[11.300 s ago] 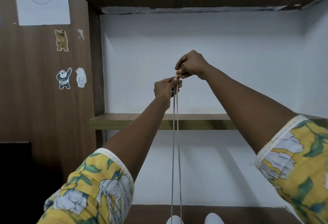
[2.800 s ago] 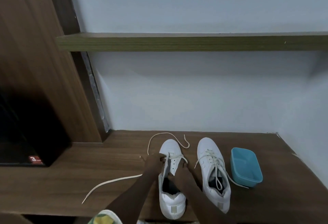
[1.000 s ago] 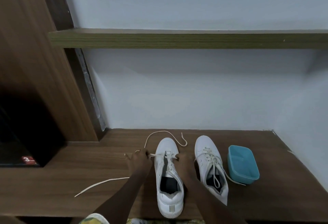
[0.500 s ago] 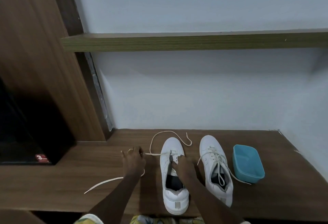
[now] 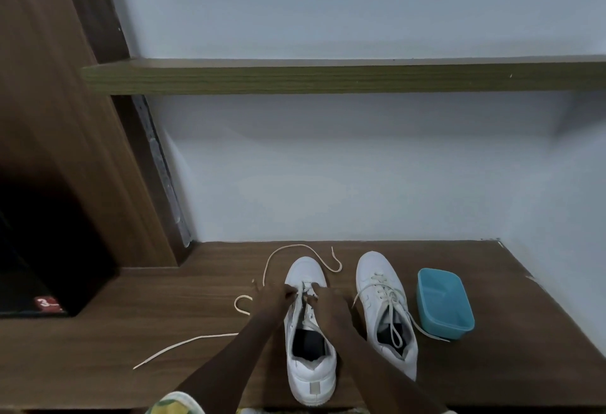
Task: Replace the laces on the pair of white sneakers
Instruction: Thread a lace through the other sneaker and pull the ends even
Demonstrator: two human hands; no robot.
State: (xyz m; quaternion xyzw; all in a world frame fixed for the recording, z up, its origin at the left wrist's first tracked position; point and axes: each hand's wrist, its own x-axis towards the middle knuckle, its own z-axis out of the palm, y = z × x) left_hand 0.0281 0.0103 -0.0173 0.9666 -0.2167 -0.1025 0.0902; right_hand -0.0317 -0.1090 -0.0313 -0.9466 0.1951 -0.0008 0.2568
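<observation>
Fingers (image 5: 289,292) of the left hand (image 5: 273,297) and of the right hand (image 5: 331,303) are curled and pinch the lace (image 5: 183,345) at the front eyelets of the left sneaker (image 5: 311,377), as far as I can make out. That sneaker stands on the table (image 5: 98,331), toe pointing away from me. The lace's loose ends trail left and loop past the toe. Just beside it stands the right sneaker (image 5: 373,269), laced, with a blue tub (image 5: 442,302) near its right.

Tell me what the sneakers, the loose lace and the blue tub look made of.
White sneakers: smooth, matte leather or a synthetic lookalike, uppers unwrinkled and textureless. Loose lace: flat, probably woven fabric, cream, lying limp in curves. Blue tub: likely moulded plastic, uniform colour, rounded corners, soft sheen.
</observation>
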